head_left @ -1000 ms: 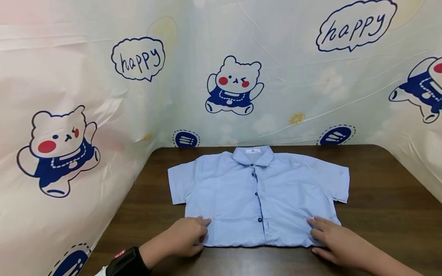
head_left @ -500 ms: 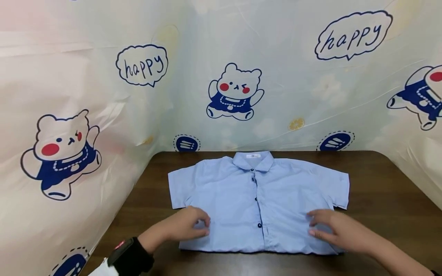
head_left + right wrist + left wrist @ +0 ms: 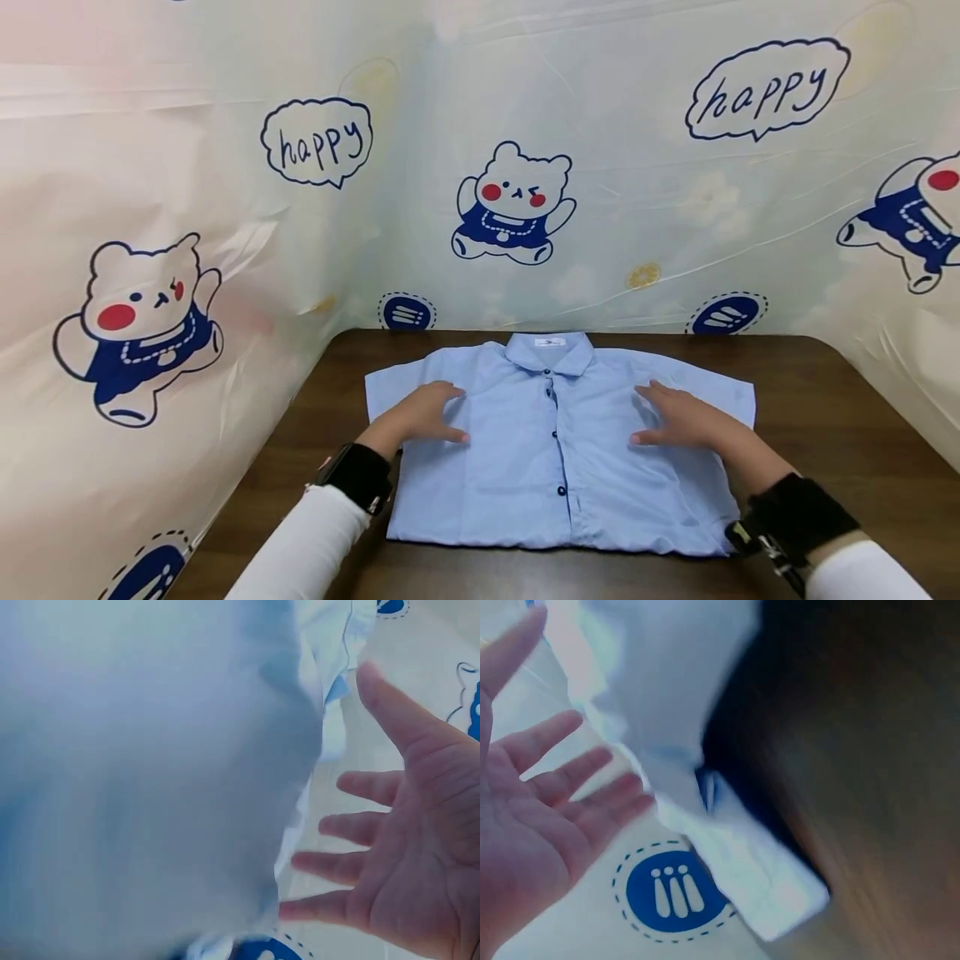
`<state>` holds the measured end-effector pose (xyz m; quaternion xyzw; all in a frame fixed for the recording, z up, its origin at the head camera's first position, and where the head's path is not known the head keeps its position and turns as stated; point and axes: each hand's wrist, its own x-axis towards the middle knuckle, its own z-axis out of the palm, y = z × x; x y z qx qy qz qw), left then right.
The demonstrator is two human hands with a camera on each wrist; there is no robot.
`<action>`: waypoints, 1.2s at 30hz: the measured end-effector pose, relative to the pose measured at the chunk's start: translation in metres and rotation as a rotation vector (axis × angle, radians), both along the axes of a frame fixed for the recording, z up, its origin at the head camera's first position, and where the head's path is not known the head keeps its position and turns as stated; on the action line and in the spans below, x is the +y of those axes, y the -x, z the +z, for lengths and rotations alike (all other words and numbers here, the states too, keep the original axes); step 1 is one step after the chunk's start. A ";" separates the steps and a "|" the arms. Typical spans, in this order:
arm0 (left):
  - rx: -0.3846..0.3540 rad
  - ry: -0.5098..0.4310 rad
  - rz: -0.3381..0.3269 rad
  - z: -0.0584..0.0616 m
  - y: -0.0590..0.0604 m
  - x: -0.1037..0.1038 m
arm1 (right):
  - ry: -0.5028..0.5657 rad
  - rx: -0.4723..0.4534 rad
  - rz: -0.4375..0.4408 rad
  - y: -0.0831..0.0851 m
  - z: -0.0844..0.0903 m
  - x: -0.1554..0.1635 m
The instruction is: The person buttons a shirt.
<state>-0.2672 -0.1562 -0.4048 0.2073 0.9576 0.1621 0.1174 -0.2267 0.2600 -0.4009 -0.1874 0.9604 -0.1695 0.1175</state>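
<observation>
Now both hands lie spread, palms down, on the shirt (image 3: 558, 450), which is flat on the table (image 3: 825, 417) with its collar at 12 o'clock: left hand (image 3: 423, 412) at 10 o'clock, right hand (image 3: 678, 417) at 2 o'clock.

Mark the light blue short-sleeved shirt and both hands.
light blue short-sleeved shirt (image 3: 517, 467), head view, front panel.
left hand (image 3: 422, 414), head view, back of hand.
right hand (image 3: 678, 418), head view, back of hand.
</observation>
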 end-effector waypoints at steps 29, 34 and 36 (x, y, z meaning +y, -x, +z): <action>-0.156 0.252 0.063 -0.020 0.002 0.007 | -0.135 -0.207 -0.138 0.015 -0.021 -0.009; -0.140 0.282 0.053 -0.021 0.001 0.005 | -0.142 -0.204 -0.137 0.015 -0.020 -0.010; -0.133 0.287 0.055 -0.021 0.001 0.005 | -0.144 -0.197 -0.135 0.015 -0.020 -0.010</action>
